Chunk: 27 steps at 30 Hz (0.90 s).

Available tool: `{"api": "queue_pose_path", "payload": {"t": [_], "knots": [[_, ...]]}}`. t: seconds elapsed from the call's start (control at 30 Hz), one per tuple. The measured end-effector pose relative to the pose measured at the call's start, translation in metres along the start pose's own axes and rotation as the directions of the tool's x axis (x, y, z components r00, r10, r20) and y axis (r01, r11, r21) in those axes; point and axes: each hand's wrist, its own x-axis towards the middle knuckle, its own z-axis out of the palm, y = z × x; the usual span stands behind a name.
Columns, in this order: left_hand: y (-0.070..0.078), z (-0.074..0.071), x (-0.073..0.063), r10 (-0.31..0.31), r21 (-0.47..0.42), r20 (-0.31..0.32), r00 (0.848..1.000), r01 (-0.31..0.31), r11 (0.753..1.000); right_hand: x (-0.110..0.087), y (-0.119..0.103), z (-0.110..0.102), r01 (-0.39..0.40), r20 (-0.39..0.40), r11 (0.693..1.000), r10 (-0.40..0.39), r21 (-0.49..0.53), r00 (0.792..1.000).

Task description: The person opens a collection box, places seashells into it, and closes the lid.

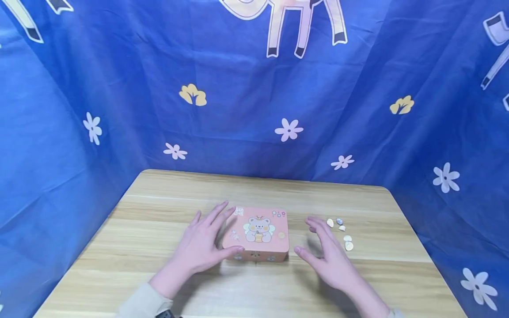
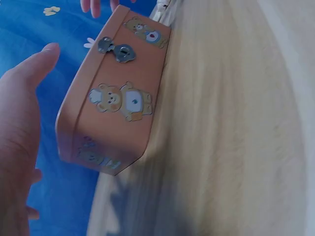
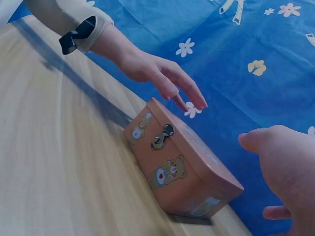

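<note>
A pink tin box point(image 1: 254, 254) with bear pictures stands on the table, its lid down. On its front, a metal latch point(image 2: 116, 49) shows in the left wrist view. My left hand point(image 1: 204, 243) hovers at the box's left side, fingers spread, thumb over the front left corner. To the right of the box is my right hand point(image 1: 328, 256), fingers apart and holding nothing, its thumb a short way from the box's right edge. In the right wrist view a gap shows between the right thumb point(image 3: 256, 140) and the lid.
Several small pale pieces, like shells or pebbles point(image 1: 348, 242), lie on the table right of the right hand; one is bluish point(image 1: 339, 221). The wooden table point(image 1: 159, 212) has a blue patterned curtain point(image 1: 238, 115) along its back and sides.
</note>
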Motion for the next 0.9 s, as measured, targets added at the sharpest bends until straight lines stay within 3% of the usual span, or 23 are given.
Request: {"api": "queue_pose_path", "payload": {"t": [0.17, 0.43, 0.9], "knots": [[0.004, 0.009, -0.003, -0.028, -0.045, -0.014, 1.000, 0.027, 0.999, -0.003, 0.000, 0.007, 0.011, -0.013, 0.999, -0.011, 0.049, 1.000], [0.008, 0.022, -0.008, -0.122, -0.153, 0.001, 0.993, 0.121, 0.981, -0.011, -0.003, 0.019, -0.008, -0.037, 0.988, 0.014, 0.156, 0.999], [0.012, 0.034, -0.013, -0.167, -0.245, 0.032, 0.985, 0.169, 0.955, -0.019, -0.007, 0.041, -0.038, 0.098, 0.966, 0.014, 0.255, 0.995]]}}
